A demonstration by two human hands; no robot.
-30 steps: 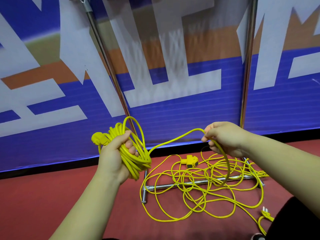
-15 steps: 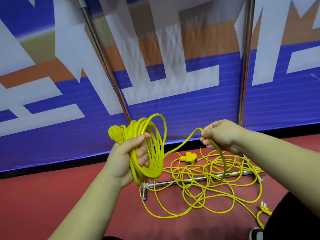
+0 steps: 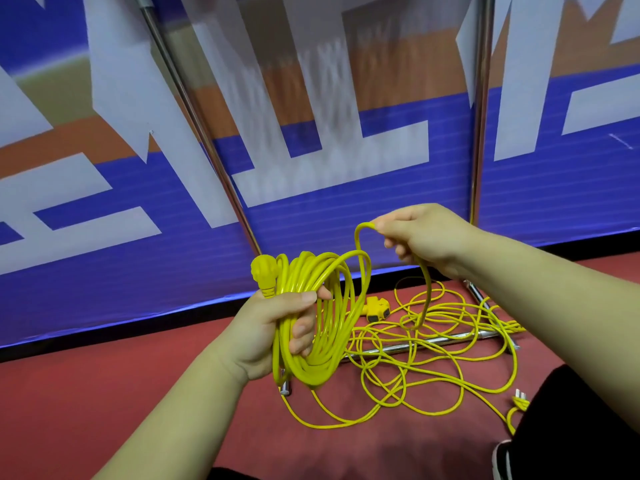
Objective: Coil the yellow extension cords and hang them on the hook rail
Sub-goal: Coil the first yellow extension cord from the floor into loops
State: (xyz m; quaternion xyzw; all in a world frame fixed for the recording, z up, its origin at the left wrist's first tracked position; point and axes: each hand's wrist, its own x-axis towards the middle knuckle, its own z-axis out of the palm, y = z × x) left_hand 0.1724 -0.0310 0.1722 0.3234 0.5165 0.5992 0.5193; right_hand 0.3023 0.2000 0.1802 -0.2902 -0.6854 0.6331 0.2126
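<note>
Over red floor (image 3: 104,393) — left hand (image 3: 270,327) tight round glossy yellow coil (image 3: 313,372), right hand (image 3: 426,237) pinch-tight on strand (image 3: 356,237).

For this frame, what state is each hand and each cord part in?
left hand, grips the coil.
right hand, pinches the loose cord.
coil, several loops bunched, plug at top.
loose cord, tangled on floor, uncoiled.
socket block, lying on floor.
floor plug, lying unplugged at right.

The blue banner (image 3: 104,271) bore large white strokes, cropped pieces of big characters, too cut off to read. Nothing legible showed on the plug (image 3: 265,277) of the yellow extension cord (image 3: 311,275).
</note>
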